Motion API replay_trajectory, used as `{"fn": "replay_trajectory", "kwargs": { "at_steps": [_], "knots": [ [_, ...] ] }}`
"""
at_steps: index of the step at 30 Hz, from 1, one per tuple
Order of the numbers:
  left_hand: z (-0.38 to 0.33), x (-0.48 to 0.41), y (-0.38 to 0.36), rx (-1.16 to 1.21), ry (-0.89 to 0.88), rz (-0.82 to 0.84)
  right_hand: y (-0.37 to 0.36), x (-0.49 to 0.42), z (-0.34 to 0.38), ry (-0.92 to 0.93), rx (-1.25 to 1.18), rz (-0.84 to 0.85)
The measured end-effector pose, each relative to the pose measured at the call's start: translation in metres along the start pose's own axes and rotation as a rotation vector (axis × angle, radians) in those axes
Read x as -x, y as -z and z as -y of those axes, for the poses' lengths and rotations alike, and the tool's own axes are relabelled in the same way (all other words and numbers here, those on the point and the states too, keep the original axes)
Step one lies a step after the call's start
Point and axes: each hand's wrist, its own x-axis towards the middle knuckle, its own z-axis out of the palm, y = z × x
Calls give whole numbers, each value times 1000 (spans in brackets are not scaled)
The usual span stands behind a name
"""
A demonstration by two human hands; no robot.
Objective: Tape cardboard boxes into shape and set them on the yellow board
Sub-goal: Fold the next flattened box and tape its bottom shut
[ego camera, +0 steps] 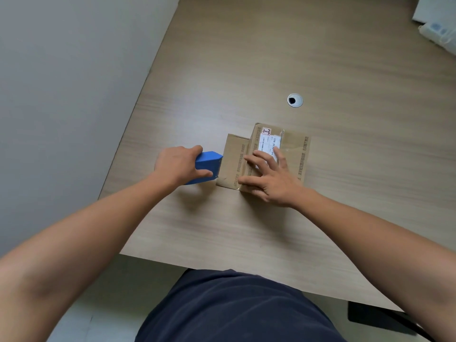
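Lying mid-table (320, 58): brown box (294, 156), flap splayed left, seemingly mid-taping; not yet on a yellow board, none in view. Pressed down by flat, spread right hand (274, 180). Clenched in left hand (176, 166): blue dispenser (208, 164), at flap's edge. On top, white label (269, 141).

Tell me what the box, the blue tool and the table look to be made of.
The box is matte brown cardboard, going by its creased flaps and printed text; its label looks like white paper. The blue tool is probably hard plastic, smooth and evenly coloured. The table shows pale wood grain, likely laminate given its flat, even sheen.
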Motion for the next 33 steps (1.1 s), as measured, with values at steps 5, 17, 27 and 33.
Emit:
{"fn": "replay_trajectory", "kwargs": {
  "at_steps": [5,17,27,33],
  "knots": [
    [-1,-3,1,9,0,3,-8,-6,9,-77,-11,-49],
    [-19,3,21,66,47,-15,20,-11,10,-249,-275,-226],
    [-37,17,49,121,121,-131,-15,79,-18,-262,-218,-303],
    [-47,21,47,104,154,-185,-40,58,-21,-229,-28,-534]
  ]
}}
